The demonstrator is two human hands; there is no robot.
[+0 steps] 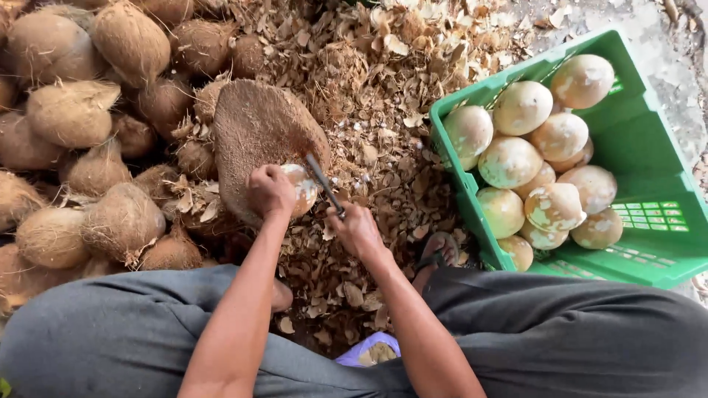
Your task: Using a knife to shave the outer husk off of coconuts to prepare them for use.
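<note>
Left hand (270, 190) grips coconut (301, 189), knife (324, 184) at its edge

Coconut (301, 188) I saw half hidden under left hand (270, 190), knife (324, 184) handle buried in right hand (357, 230), green crate (649, 221) cut by right edge, husked pile (66, 110) cropped at left, both elbows out of frame below.

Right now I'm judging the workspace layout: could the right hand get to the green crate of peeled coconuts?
Probably yes: the right hand, gripping a knife, has only husk scraps between it and the green crate on that side.
</note>
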